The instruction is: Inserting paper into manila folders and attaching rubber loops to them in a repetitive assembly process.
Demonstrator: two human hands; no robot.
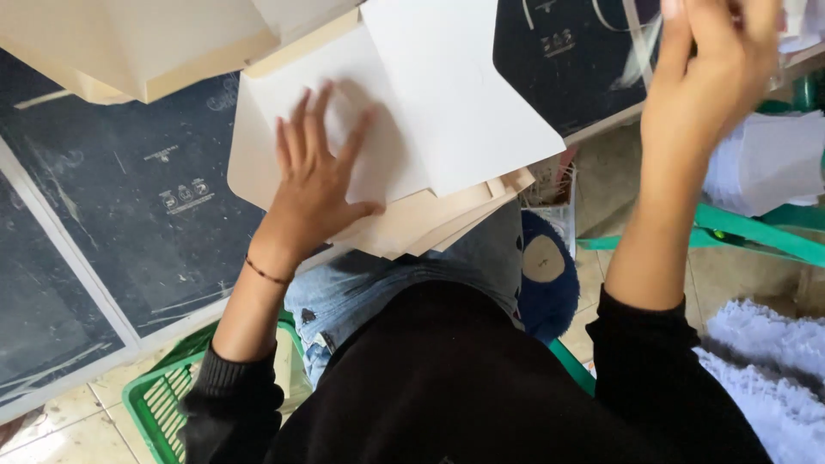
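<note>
My left hand (320, 176) lies flat, fingers spread, on top of a stack of cream card sheets (430, 112) that rests on the edge of a dark tabletop and over my lap. My right hand (705, 77) is raised at the upper right, blurred, its fingers reaching up toward white paper at the frame's top edge; whether it grips anything is unclear. A second pile of cream cards (146, 43) sits at the upper left. A thin bracelet circles my left wrist.
A dark table surface (129, 198) with pale edging fills the left. A green plastic basket (163, 395) stands on the tiled floor by my knee. A blue round slipper (546, 275), a green chair frame (756, 232) and heaps of white paper (773, 352) lie to the right.
</note>
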